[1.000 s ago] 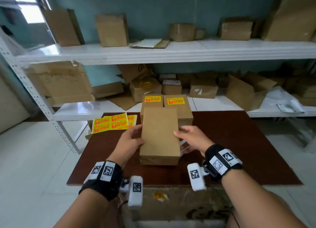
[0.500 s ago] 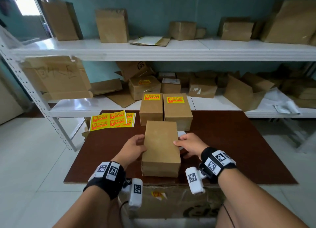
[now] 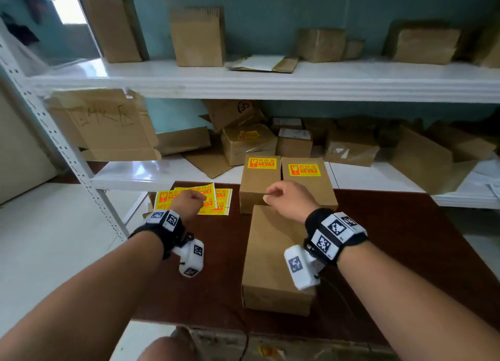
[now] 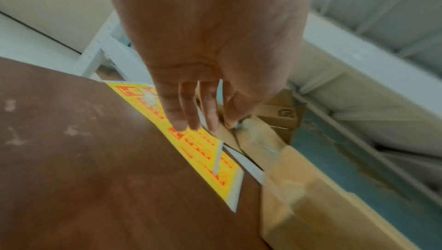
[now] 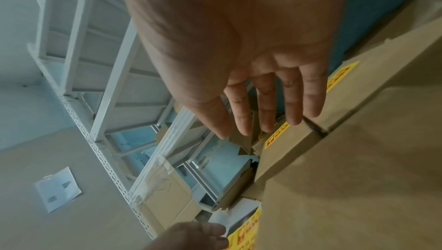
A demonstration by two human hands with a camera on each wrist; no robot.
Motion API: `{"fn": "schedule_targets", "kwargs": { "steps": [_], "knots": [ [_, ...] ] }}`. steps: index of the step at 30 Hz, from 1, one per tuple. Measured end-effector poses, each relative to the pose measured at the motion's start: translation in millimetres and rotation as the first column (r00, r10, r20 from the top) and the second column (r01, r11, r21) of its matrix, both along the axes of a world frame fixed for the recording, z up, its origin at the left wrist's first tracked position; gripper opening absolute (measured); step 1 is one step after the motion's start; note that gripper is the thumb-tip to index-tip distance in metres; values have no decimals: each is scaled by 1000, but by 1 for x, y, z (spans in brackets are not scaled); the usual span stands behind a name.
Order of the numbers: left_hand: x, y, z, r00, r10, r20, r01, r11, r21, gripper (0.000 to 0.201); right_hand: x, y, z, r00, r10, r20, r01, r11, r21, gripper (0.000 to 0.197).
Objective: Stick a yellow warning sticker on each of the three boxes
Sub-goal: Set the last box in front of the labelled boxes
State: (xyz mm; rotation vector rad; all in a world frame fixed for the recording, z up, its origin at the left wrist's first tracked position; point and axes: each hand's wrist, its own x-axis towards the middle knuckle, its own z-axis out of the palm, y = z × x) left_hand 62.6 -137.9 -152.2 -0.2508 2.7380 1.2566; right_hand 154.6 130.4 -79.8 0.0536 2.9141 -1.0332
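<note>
A plain brown box (image 3: 273, 260) lies lengthwise on the dark table (image 3: 405, 252), with no sticker on its top. Behind it stand two boxes side by side, the left one (image 3: 257, 187) and the right one (image 3: 316, 190), each with a yellow sticker (image 3: 262, 163) (image 3: 304, 170) at its far end. Yellow sticker sheets (image 3: 216, 203) (image 4: 203, 152) lie at the table's back left. My left hand (image 3: 192, 198) (image 4: 193, 121) hovers over them with fingers loosely extended, holding nothing. My right hand (image 3: 274, 195) (image 5: 263, 118) hangs empty over the plain box's far end, fingers relaxed.
A white metal shelf rack (image 3: 243, 81) stands right behind the table, loaded with cardboard boxes (image 3: 249, 141) and flattened cartons (image 3: 108, 125). The table's near edge (image 3: 216, 325) is close to my body. White floor (image 3: 40, 238) lies to the left.
Both hands have let go of the plain box, which now lies nearer to me. The left hand has gone left to the sticker sheets; the right has lifted above the box's far end.
</note>
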Motion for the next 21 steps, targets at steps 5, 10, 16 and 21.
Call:
{"fn": "schedule_targets", "kwargs": {
  "steps": [5, 10, 16, 21],
  "knots": [
    [-38, -66, -29, 962, 266, 63, -226, 904, -362, 25, -33, -16, -2, 997, 53, 55, -50, 997, -52, 25],
    [-36, -81, -51, 945, 267, 191, -185, 914, -361, 24, -42, -19, -11, 992, 59, 114, -49, 995, -86, 20],
    [-30, -82, -55, 954, 288, 80, -232, 882, -410, 22, -38, -19, -14, 992, 52, 112, -39, 993, -112, 20],
    [-27, -84, -48, 952, 305, 27, -260, 854, -451, 18, -31, -16, -9, 993, 48, 112, -30, 988, -152, 20]
  ]
}}
